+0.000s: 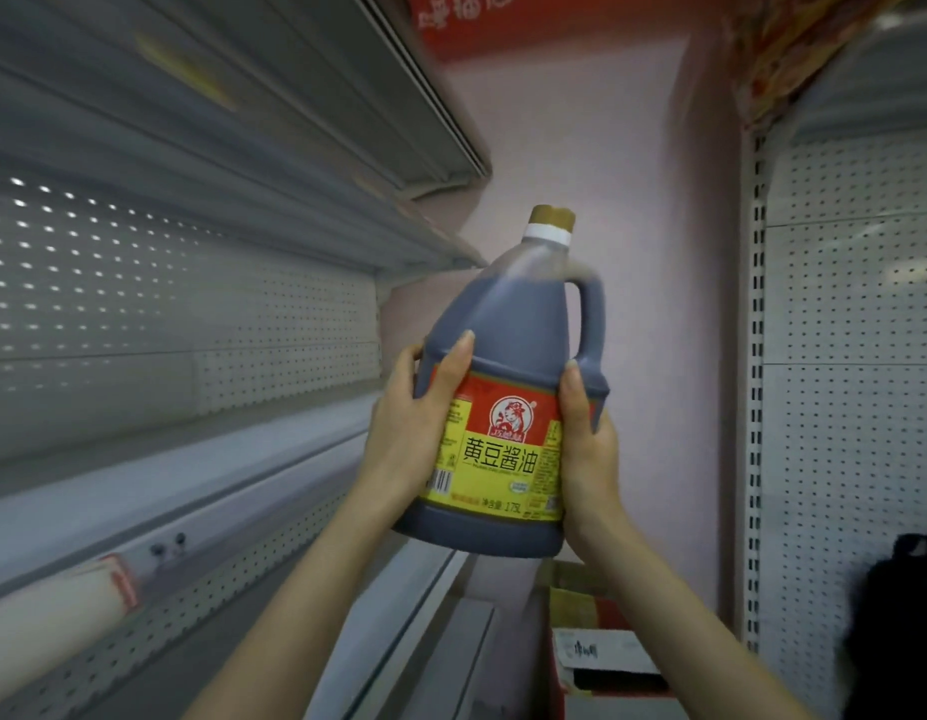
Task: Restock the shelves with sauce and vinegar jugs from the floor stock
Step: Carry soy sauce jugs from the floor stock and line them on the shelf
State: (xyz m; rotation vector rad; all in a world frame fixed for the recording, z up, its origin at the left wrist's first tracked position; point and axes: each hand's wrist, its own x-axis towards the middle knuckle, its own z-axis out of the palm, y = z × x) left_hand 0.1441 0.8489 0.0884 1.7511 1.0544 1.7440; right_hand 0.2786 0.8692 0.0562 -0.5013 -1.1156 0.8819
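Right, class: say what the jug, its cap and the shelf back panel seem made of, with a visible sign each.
Jug: likely clear, smooth plastic; dark liquid shows through. Cap: probably plastic; matte tan, no gleam. Back panel: seemingly pale painted metal; regular punched holes.

Red sign (466,23) cut by top edge; characters unreadable. Black object (898,615) cut by right edge, unidentifiable. Left shelves (139,304) motion-blurred.
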